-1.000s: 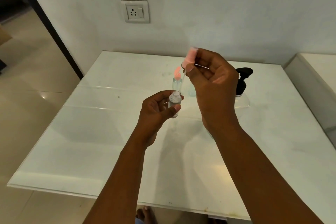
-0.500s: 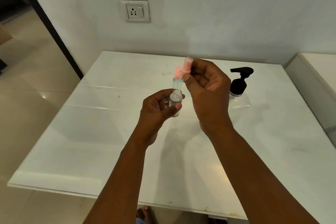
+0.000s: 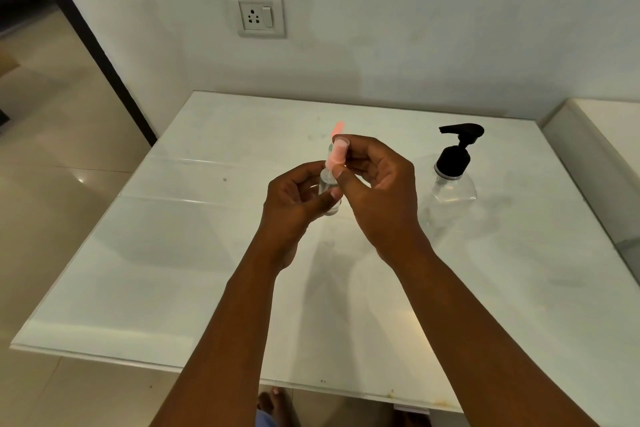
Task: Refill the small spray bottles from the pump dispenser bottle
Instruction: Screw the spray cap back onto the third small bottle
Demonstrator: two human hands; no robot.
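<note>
My left hand (image 3: 294, 198) grips a small clear spray bottle (image 3: 328, 185) above the middle of the white table (image 3: 194, 253). My right hand (image 3: 377, 184) pinches a pink spray top (image 3: 337, 153) and holds it on the bottle's neck. Behind them stands a second small spray bottle with a pink top (image 3: 337, 130), mostly hidden by the held one. The clear pump dispenser bottle (image 3: 453, 166) with a black pump head stands on the table to the right of my hands.
The table stands against a white wall with a socket plate (image 3: 258, 15). A white ledge (image 3: 595, 149) adjoins the table on the right. Tiled floor lies to the left, and toes (image 3: 273, 399) show under the near edge.
My right hand has brought the pink spray top down from above onto the neck of the bottle in my left hand. The pump bottle is now fully uncovered.
</note>
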